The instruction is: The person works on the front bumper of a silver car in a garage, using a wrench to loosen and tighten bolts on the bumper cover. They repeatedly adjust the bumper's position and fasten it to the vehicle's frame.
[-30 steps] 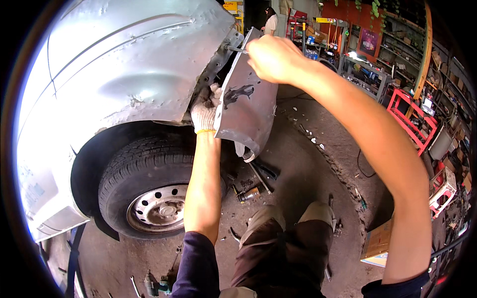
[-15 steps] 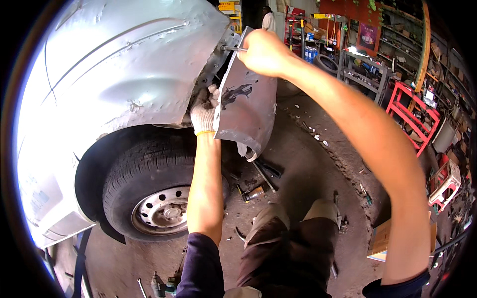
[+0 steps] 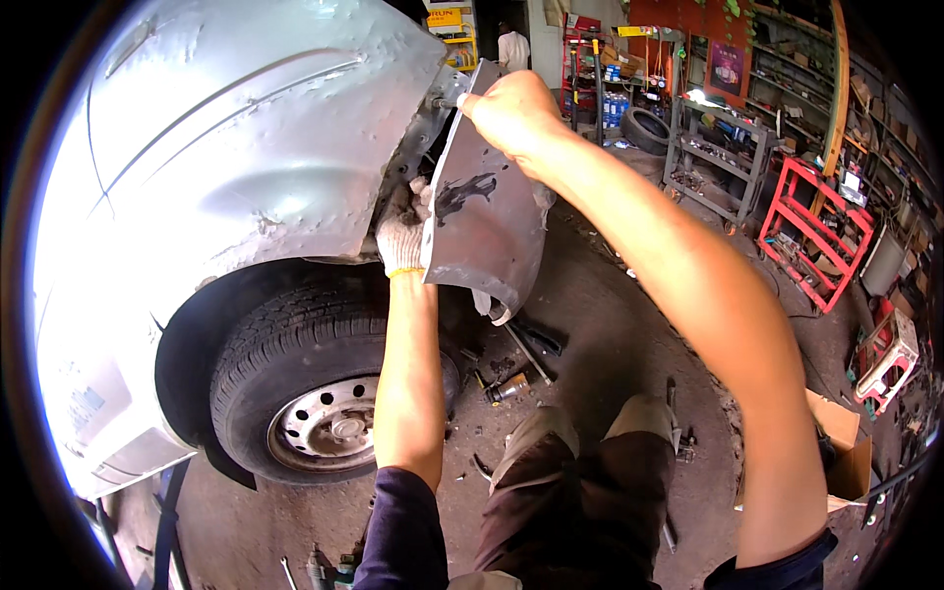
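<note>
A silver car's dented fender [image 3: 275, 167] fills the left side, above a black tyre [image 3: 265, 364] on a pale steel wheel [image 3: 329, 423]. Off the fender's end stands a curved grey body panel [image 3: 492, 236] with a dark scraped patch. My left hand [image 3: 401, 231], in a whitish knit glove, reaches into the gap between fender and panel. Its fingers look curled; what they hold is hidden. At the panel's upper edge my right hand [image 3: 513, 113] is closed around a thin metal tool [image 3: 445, 102], whose short shaft points at the fender's end.
On the floor below the panel lie a long bar [image 3: 529, 354] and an amber-bodied tool [image 3: 506, 389]. A cardboard box [image 3: 846, 447], a red cart [image 3: 811, 236], a grey cart [image 3: 723, 162] and a stool [image 3: 888, 359] stand to the right. Someone in white [image 3: 512, 49] is far off.
My right hand has moved slightly left and down, closer to the fender, and less of the tool's shaft shows. My left hand keeps its place in the gap. The view has shifted slightly.
</note>
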### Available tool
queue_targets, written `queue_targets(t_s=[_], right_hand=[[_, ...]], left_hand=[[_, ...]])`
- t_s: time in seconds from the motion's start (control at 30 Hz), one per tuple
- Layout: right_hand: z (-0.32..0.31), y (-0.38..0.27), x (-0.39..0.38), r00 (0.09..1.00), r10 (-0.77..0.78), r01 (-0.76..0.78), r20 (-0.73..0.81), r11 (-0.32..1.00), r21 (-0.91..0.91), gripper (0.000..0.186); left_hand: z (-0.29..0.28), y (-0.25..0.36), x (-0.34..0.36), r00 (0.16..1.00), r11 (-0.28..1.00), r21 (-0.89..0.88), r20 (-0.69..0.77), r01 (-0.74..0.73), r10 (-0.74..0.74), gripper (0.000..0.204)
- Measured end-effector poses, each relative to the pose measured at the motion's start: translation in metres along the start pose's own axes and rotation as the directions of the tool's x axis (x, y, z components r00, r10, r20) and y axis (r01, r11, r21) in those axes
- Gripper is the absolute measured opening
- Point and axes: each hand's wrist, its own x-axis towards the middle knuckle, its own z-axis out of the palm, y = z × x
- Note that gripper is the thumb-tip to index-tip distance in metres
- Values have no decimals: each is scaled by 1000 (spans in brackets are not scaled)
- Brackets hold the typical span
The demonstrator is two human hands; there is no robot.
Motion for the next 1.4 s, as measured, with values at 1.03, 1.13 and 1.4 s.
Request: queue_targets(t_s=[1.03,1.13,1.4], right_hand=[[-23,-12,-5,971,-216,238,99,875,-423,20],[-19,-10,2,994,-93,108,60,932,-347,22],[-57,-21,-9,866,-470,480,172,684,-549,21]], left_hand=[[-11,-4,-3,980,913,356,87,-199,179,22],[-9,-3,4,990,976,175,81,-131,118,22],[-37,9,14,968,940,301,235,-162,91,18]])
